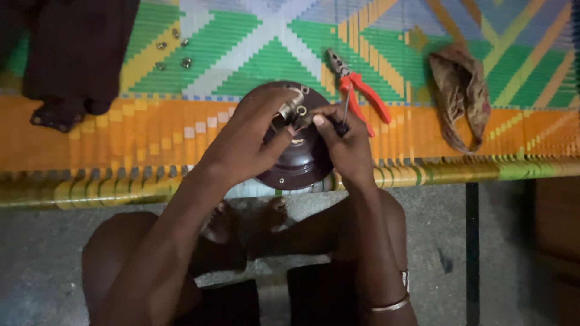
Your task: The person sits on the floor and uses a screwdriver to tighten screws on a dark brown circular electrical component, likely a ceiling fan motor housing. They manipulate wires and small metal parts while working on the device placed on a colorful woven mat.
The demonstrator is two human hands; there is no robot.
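Note:
A round dark brown metal housing (296, 169) lies at the near edge of a woven cot. My left hand (251, 136) rests over its top and pinches a small silver metal fitting (289, 110) between thumb and fingers. My right hand (345, 145) is closed around a thin screwdriver (344, 115), its shaft pointing up and away, with the thumb pressed beside the fitting. The two hands touch above the housing's centre. What lies under the fingers is hidden.
Red-handled pliers (357, 90) lie just beyond my right hand. Several small metal screws (172, 51) sit at the back left next to a dark fan part (72, 60). A brown rag (462, 90) lies at right. The cot's striped edge (90, 190) runs above my knees.

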